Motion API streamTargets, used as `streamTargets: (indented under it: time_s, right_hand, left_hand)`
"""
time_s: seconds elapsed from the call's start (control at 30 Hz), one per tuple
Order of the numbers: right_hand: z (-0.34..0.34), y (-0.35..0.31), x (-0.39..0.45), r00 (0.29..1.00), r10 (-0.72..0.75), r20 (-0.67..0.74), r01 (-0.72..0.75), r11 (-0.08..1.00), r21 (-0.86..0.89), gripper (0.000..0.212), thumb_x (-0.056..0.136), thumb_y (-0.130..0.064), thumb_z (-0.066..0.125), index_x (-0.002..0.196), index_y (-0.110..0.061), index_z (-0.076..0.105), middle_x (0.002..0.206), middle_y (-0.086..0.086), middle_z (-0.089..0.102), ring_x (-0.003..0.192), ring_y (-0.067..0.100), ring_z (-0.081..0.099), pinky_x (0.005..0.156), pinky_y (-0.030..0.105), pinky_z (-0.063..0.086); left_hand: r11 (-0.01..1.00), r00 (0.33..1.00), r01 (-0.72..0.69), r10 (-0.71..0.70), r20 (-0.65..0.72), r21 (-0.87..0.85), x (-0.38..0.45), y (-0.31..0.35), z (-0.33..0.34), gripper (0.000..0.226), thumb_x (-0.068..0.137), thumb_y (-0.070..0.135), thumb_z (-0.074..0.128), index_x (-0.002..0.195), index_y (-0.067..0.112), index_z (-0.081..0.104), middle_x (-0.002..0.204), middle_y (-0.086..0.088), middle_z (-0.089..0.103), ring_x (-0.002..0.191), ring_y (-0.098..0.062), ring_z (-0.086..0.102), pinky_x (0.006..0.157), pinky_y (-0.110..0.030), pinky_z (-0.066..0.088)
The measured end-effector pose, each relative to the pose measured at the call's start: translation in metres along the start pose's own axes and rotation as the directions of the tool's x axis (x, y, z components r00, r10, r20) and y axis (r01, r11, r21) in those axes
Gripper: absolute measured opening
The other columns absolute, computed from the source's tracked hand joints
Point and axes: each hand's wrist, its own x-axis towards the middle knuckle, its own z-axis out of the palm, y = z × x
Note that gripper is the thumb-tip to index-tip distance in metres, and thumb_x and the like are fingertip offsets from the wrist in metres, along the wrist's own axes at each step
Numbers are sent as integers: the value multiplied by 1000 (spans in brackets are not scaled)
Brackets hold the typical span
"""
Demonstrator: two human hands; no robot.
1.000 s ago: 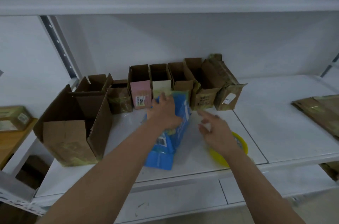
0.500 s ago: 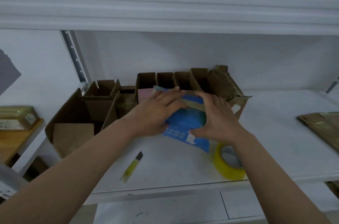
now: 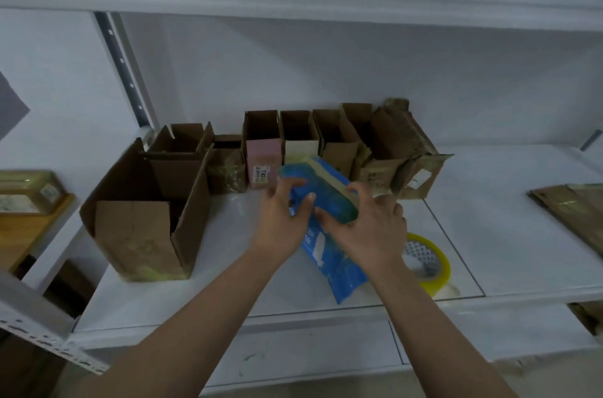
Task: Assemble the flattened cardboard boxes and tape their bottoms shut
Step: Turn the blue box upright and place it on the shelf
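Presently, both hands gripped the blue printed cardboard box (image 3: 321, 202), tilted just left of the yellow tape roll (image 3: 427, 262): left hand (image 3: 282, 218) on its left side, right hand (image 3: 368, 228) on its near end. Its long axis ran up-left to down-right.

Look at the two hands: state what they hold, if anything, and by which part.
Both hold the blue box at its upper, taped end: the left hand grips its left side, the right hand its right side. Its lower end points down toward the shelf.
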Motion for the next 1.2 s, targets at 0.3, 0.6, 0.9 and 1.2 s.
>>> streamTargets:
  time_s: [0.3,0.6,0.9,1.2]
  right_hand:
    - [18,17,5,981,-89,174,29,947,321,31,99,-37,51,128,-36,62,109,3,48,99,22,60,88,27,43]
    - [40,45,1,942,-233,239,105,886,452,68,75,-29,82,135,-32,51,104,7,53,92,19,58,78,15,44]
    - [46,31,-4,956,-242,168,220,965,141,61,88,-38,68,144,-34,44,107,9,57,97,28,60,83,35,50]
    - [41,24,-7,958,-241,154,239,970,33,64,89,-48,63,147,-40,37,113,4,56,103,24,59,79,30,47]
  left_hand:
    - [923,952,216,-128,277,-319,1,-14,-2,27,102,16,43,120,7,63,119,2,55,100,-8,58,77,-11,52]
    - [976,900,55,43,433,-210,-5,-44,-5,70,80,1,74,143,10,44,148,13,17,132,9,20,94,-3,39]
    - [999,989,-7,1,148,39,-30,-60,-3,73,80,23,78,143,14,43,130,10,51,119,-2,51,91,-18,49]
    - [923,991,-61,101,-87,380,-50,-62,-7,16,89,24,69,77,15,76,67,2,71,54,-12,55,50,-16,36]
